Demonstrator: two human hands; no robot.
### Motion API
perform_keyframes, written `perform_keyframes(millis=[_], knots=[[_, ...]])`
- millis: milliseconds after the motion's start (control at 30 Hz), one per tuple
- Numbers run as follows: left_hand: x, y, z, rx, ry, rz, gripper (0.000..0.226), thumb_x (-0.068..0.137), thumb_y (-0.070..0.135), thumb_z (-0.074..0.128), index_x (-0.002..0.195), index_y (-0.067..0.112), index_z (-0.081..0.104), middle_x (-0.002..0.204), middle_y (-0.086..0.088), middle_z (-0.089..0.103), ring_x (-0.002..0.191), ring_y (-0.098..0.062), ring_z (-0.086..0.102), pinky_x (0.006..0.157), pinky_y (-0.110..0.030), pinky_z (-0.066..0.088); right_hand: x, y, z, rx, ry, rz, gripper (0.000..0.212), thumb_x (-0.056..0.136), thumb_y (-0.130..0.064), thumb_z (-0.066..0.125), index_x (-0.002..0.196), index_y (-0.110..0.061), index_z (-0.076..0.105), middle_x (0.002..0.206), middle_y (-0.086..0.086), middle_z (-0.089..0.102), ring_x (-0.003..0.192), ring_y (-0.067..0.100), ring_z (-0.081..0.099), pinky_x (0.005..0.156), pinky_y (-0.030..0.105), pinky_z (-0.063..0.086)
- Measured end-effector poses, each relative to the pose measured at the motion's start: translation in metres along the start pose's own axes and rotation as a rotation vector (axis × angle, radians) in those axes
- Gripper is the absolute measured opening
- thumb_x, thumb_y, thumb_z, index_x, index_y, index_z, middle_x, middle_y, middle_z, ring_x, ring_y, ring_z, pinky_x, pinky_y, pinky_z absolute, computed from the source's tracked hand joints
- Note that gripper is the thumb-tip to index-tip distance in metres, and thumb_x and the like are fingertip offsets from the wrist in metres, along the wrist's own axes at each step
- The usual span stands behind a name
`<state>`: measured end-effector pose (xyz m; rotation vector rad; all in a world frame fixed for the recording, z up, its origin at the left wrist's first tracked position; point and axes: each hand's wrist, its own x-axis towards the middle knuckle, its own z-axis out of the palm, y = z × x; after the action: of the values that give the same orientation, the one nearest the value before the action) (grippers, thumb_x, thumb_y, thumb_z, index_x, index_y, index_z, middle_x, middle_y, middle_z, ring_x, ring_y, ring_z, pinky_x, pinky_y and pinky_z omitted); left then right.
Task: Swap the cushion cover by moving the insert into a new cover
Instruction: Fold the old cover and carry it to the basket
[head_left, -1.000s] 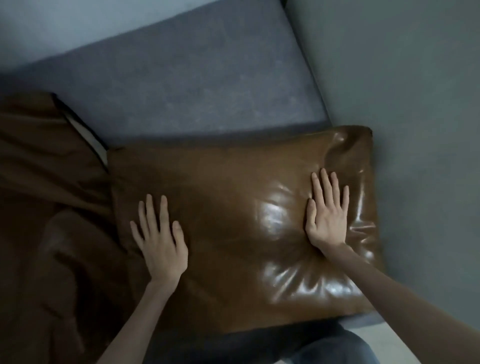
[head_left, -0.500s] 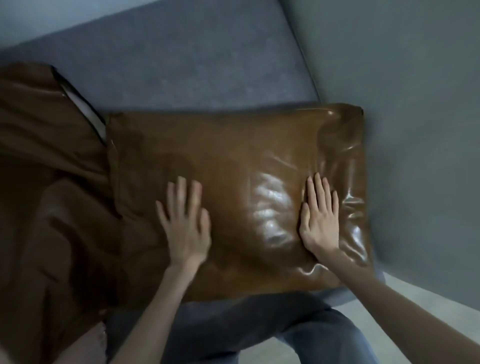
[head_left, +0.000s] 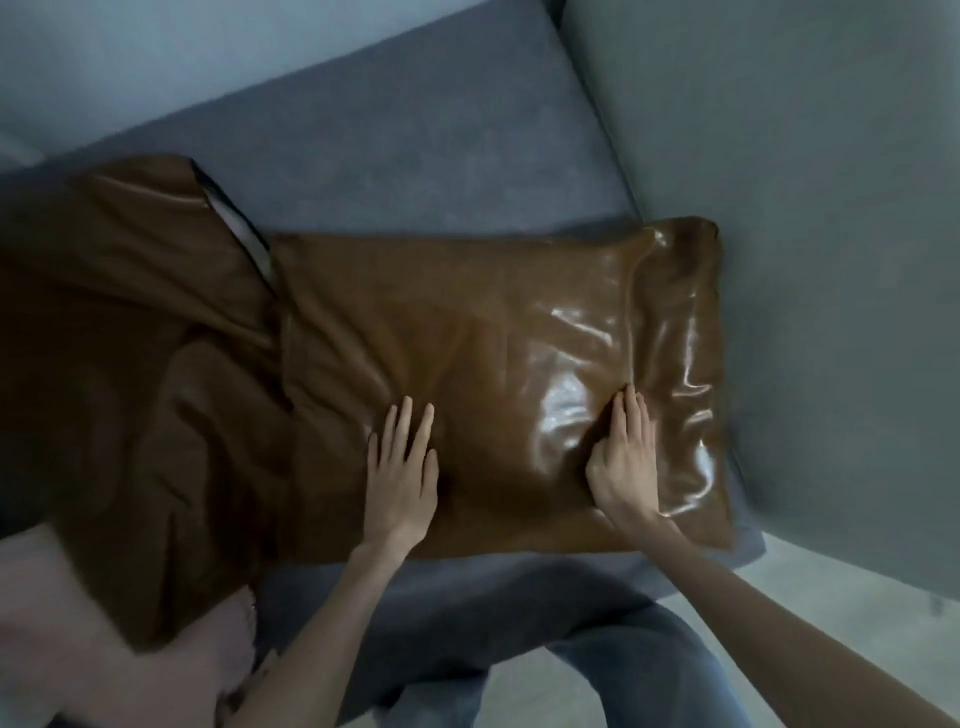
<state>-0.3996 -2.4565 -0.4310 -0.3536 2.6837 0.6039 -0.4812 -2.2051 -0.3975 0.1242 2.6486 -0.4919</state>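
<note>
A glossy brown leather cushion (head_left: 483, 332) lies flat on the grey sofa seat (head_left: 415, 171). My left hand (head_left: 400, 467) presses flat on its lower middle, fingers straight and slightly spread. My right hand (head_left: 623, 457) rests on the cushion's right part, fingers together and pushing into a crease in the leather. To the left lies a second crumpled brown cover (head_left: 135, 353), its dark-edged opening (head_left: 244, 239) showing a pale lining. The insert itself is hidden.
The sofa's grey armrest or side wall (head_left: 805, 260) rises just right of the cushion. A pinkish fabric (head_left: 104, 649) lies at the lower left. My jeans-clad legs (head_left: 597, 649) are below the seat edge, over a pale floor.
My left hand slid rightward toward the cushion's middle. My right hand's fingers drew together and dug into a fold. The view shifted, showing more of the left cover.
</note>
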Motion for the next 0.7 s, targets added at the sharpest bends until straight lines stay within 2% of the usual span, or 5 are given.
perform_keyframes(millis=[167, 333, 433, 567, 700], knots=[[-0.034, -0.034, -0.036, -0.207, 0.296, -0.184, 0.041, 0.088, 0.007, 0.058, 0.126, 0.023, 0.057, 0.135, 0.003, 0.049, 0.128, -0.017, 0.044, 0.109, -0.036, 0.037, -0.019, -0.102, -0.003, 0.158, 0.051, -0.416, 0.063, 0.068, 0.009, 0.048, 0.129, -0.007, 0.052, 0.124, 0.012, 0.046, 0.116, 0.027, 0.042, 0.104, 0.036, 0.039], [-0.098, -0.121, -0.063, -0.472, 0.495, -0.689, 0.034, 0.084, -0.004, 0.056, 0.112, 0.013, 0.062, 0.121, -0.008, 0.052, 0.115, -0.028, 0.048, 0.101, -0.039, 0.038, -0.034, -0.223, 0.038, 0.287, -0.327, -0.630, 0.048, 0.074, 0.010, 0.041, 0.109, -0.010, 0.066, 0.109, 0.000, 0.060, 0.102, 0.015, 0.056, 0.089, 0.020, 0.046], [-0.136, -0.179, -0.083, -0.650, 0.555, -0.839, 0.035, 0.089, -0.001, 0.051, 0.120, 0.015, 0.055, 0.122, -0.004, 0.050, 0.115, -0.026, 0.050, 0.104, -0.041, 0.041, -0.039, -0.282, 0.070, 0.307, -0.462, -0.622, 0.046, 0.078, 0.011, 0.040, 0.110, -0.009, 0.066, 0.110, 0.005, 0.064, 0.102, 0.016, 0.059, 0.086, 0.018, 0.047], [-0.150, -0.233, -0.111, -0.493, 0.647, -0.757, 0.039, 0.087, 0.004, 0.051, 0.122, 0.020, 0.052, 0.122, -0.004, 0.052, 0.113, -0.021, 0.049, 0.100, -0.037, 0.042, -0.033, -0.334, 0.108, 0.379, -0.564, -0.428, 0.044, 0.081, 0.007, 0.043, 0.116, -0.010, 0.063, 0.114, 0.005, 0.064, 0.111, 0.017, 0.059, 0.091, 0.023, 0.047], [-0.131, -0.275, -0.136, -0.726, 0.599, -0.760, 0.046, 0.087, 0.009, 0.054, 0.131, 0.016, 0.048, 0.130, -0.005, 0.053, 0.117, -0.020, 0.050, 0.105, -0.039, 0.041, -0.013, -0.358, 0.133, 0.438, -0.555, -0.216, 0.049, 0.084, -0.002, 0.050, 0.132, -0.013, 0.054, 0.127, 0.005, 0.058, 0.119, 0.020, 0.054, 0.094, 0.027, 0.047]])
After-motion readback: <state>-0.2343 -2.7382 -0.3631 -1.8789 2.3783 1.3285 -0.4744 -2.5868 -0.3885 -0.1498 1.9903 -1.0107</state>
